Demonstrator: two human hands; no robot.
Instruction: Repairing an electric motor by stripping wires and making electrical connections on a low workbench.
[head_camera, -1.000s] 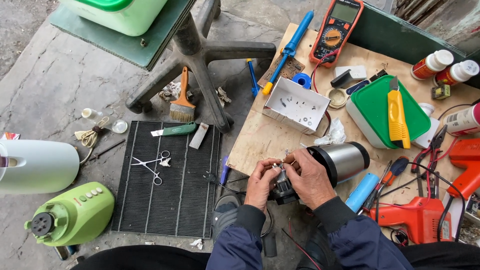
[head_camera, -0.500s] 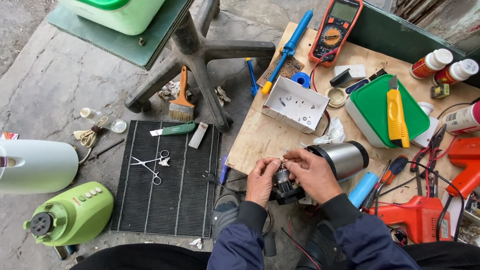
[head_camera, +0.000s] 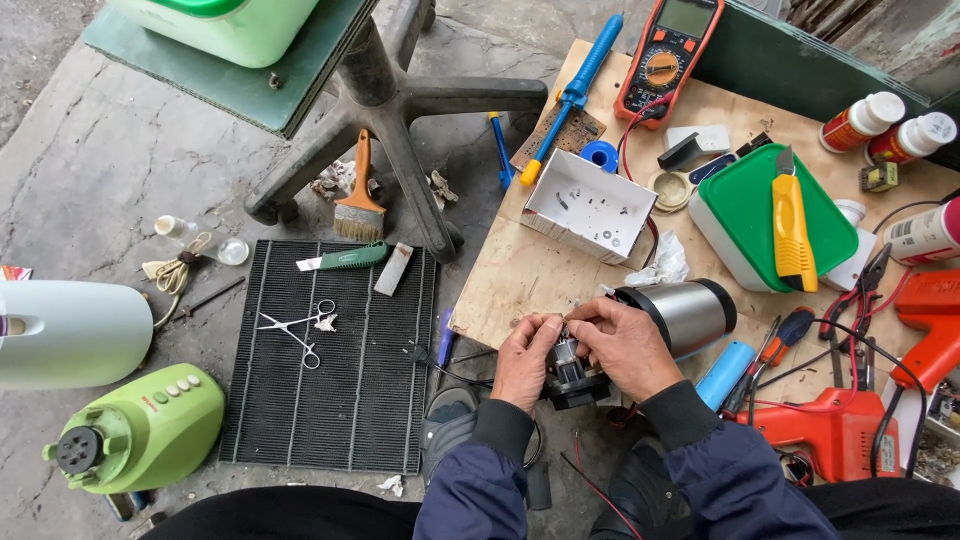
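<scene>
A green blender base (head_camera: 140, 435) sat on the floor at far left, beside a black ribbed mat (head_camera: 335, 360) carrying small scissors (head_camera: 295, 328). Near the middle, the left hand (head_camera: 525, 360) and right hand (head_camera: 630, 345) met at the near edge of the wooden surface (head_camera: 530, 280), both grips clenched on a small motor (head_camera: 572, 372) held between them. Just right of the hands lay a steel cylinder (head_camera: 685, 312) on its side, then a green-lidded box (head_camera: 745, 210) with a yellow knife (head_camera: 792, 225) on top.
</scene>
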